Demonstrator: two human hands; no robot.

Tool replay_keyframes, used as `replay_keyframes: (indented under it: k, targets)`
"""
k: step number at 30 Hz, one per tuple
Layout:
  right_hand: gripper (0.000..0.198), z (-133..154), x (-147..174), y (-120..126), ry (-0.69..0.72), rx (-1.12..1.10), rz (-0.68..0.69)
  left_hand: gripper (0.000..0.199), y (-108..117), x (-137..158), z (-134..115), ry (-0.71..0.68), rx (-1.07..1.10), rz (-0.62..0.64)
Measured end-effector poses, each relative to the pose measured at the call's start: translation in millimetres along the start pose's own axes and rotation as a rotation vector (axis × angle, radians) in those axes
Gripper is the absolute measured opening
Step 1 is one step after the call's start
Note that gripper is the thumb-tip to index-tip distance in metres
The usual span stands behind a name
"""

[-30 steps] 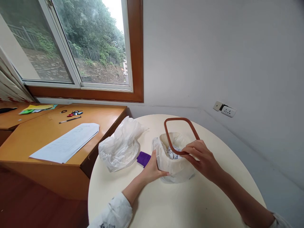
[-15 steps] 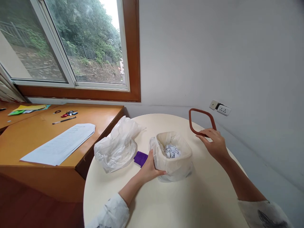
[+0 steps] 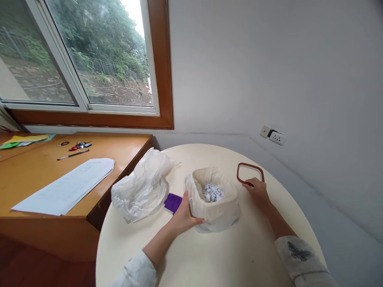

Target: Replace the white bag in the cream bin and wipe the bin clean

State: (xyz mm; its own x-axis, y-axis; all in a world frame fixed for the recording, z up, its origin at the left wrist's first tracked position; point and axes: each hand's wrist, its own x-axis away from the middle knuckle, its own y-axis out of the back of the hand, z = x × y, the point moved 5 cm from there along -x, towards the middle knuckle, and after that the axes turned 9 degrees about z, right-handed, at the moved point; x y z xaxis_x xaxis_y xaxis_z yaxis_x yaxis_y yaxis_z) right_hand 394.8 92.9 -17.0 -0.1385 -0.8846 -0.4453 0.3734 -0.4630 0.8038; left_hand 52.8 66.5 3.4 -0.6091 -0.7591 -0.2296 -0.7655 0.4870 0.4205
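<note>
A small square trash bin (image 3: 220, 204) stands on the round table, lined with a thin whitish plastic bag (image 3: 191, 187) folded over its edge. Crumpled paper scraps (image 3: 213, 192) lie inside. My left hand (image 3: 184, 215) grips the near left side of the bin, thumb on the front wall. To the right, my right hand (image 3: 257, 191) pinches the near side of a brown rounded-square ring (image 3: 250, 164), low by the table's right part; whether it touches the tabletop I cannot tell. A purple folded piece (image 3: 172, 202) sits left of the bin, partly behind my left hand.
A crumpled clear plastic bag (image 3: 143, 191) lies on the cream round table (image 3: 227, 259), at its left. On the wooden desk (image 3: 128, 149) are paper sheets (image 3: 68, 185), a pen (image 3: 73, 154), keys (image 3: 80, 146) and coloured papers (image 3: 26, 139). Wall sockets (image 3: 277, 138) are at the right.
My right hand has lowered the brown ring toward the table, and the ring now looks flatter. My left hand stays on the bin. The view has shifted slightly to the right.
</note>
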Motion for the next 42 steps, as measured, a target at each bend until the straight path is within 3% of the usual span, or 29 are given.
replay_keyframes:
  k: [10,27,42]
  targets:
    - [0.034,-17.7,-5.3,-19.1,-0.038,-0.025,0.063,0.104,-0.6,-1.2,3.7,0.021,0.016,0.003]
    - [0.026,-23.8,-5.2,-20.5,-0.104,-0.044,0.133,0.108,-1.4,-1.2,2.8,0.056,0.036,0.005]
    - [0.032,-20.7,-2.9,-16.0,-0.136,-0.052,0.076,0.100,0.2,-1.5,-0.8,0.035,0.045,-0.002]
